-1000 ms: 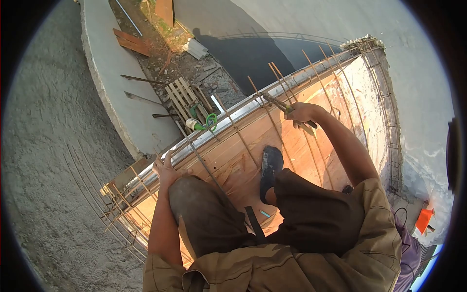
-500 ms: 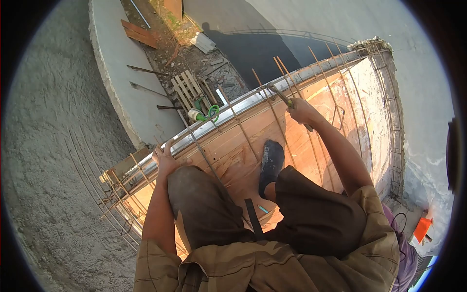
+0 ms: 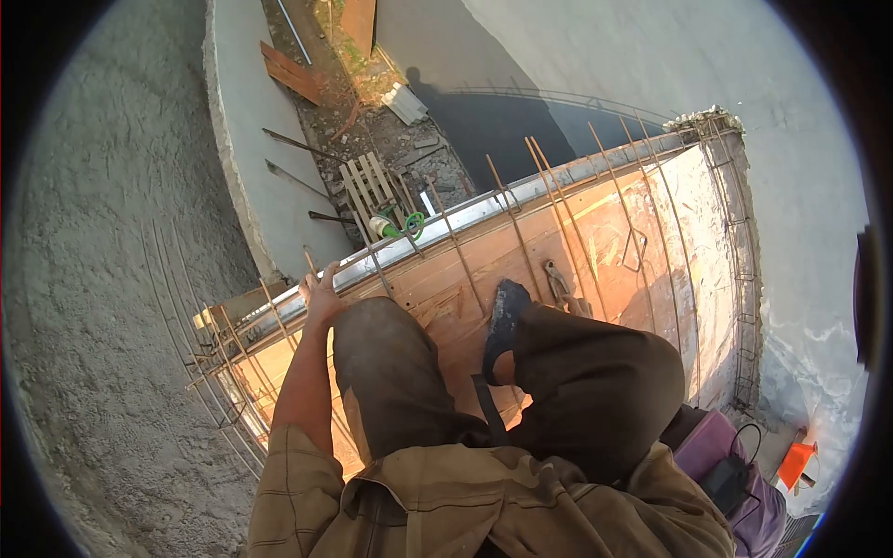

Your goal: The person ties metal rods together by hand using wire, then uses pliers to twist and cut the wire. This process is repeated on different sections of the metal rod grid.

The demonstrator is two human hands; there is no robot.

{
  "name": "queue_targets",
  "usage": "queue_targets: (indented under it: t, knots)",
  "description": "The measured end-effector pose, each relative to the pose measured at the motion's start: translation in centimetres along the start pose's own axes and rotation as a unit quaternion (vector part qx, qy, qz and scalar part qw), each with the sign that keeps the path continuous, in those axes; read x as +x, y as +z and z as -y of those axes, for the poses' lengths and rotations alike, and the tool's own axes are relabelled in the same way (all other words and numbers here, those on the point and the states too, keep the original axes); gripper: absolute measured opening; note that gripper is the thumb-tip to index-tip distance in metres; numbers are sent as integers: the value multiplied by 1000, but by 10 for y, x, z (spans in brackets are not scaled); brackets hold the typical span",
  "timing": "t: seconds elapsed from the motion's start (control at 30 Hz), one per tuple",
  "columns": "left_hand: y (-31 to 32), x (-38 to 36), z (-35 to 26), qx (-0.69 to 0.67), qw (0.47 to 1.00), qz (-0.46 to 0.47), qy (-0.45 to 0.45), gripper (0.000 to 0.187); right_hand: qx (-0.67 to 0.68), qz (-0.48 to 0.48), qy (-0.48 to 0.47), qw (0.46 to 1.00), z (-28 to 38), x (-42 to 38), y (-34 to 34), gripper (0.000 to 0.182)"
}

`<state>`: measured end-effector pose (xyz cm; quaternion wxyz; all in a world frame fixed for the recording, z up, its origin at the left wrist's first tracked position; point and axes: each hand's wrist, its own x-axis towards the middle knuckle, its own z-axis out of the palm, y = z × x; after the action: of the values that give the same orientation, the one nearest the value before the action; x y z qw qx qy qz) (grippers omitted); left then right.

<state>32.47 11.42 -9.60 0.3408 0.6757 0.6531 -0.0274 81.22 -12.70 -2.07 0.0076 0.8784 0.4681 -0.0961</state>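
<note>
My left hand (image 3: 321,293) lies flat, fingers apart, on the metal edge rail (image 3: 456,223) of a plywood form (image 3: 605,232), next to thin rusty rebars (image 3: 510,223) that stick up along the rail. My right hand is out of sight, hidden behind my right knee. Pliers (image 3: 558,282) lie on the plywood just right of my dark shoe (image 3: 502,316). A green wire coil (image 3: 406,226) hangs at the rail between the rebars.
I crouch high on the form, with a drop beyond the rail to rubble, a wooden pallet (image 3: 367,186) and a concrete wall (image 3: 246,158) below. A rebar cage (image 3: 744,279) runs along the right edge. A purple bag (image 3: 726,465) and an orange object (image 3: 793,463) are at lower right.
My right hand has left the rebar it was working on with the pliers and dropped out of view; the pliers now lie on the plywood. The view has tilted slightly left.
</note>
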Motion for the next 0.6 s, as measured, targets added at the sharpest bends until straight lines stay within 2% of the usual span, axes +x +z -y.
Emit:
queue_targets:
  t: [0.03,0.07,0.13,0.17,0.2,0.23,0.27,0.3,0.33,0.37,0.4,0.43,0.53,0.6]
  knots:
    - [-7,-5,-11,0,1000,19,-25,93,2,10,6,1000,-4,0,-1,36]
    - [-9,-11,-19,16,999,-3,-46,87,8,19,4,1000,-4,2,-2,36]
    - [7,-7,-11,57,992,-60,-92,83,17,30,-8,999,-6,9,-6,35]
    - [-3,-23,-28,55,990,-80,-100,85,20,36,-13,999,-11,13,-4,34]
    - [-15,-42,-44,14,988,-116,-103,91,21,41,-20,999,-16,17,-4,33]
    - [-18,-55,-40,-50,976,-190,-93,90,23,46,-25,998,-19,22,-7,33]
    - [-22,-69,-34,-151,955,-228,-117,88,23,51,-26,998,-22,27,-12,32]
    - [-23,-90,-27,-242,919,-296,-100,87,28,56,-34,997,-30,38,-11,32]
    - [-36,-118,-27,-308,903,-266,-137,79,31,63,-39,997,-30,45,-18,31]
    - [-16,-136,-8,-354,878,-301,-119,68,37,70,-46,996,-30,56,-23,31]
    - [-24,-173,-11,-352,889,-260,-133,55,51,75,-50,995,-33,71,-28,30]
    - [-16,-204,-11,-372,877,-270,-139,44,67,80,-53,993,-33,88,-33,30]
    - [-12,-313,-33,-424,847,-221,-234,44,173,116,-46,977,-25,155,-64,29]
    - [28,-364,-38,-453,796,-256,-309,41,278,147,-29,949,1,206,-95,28]
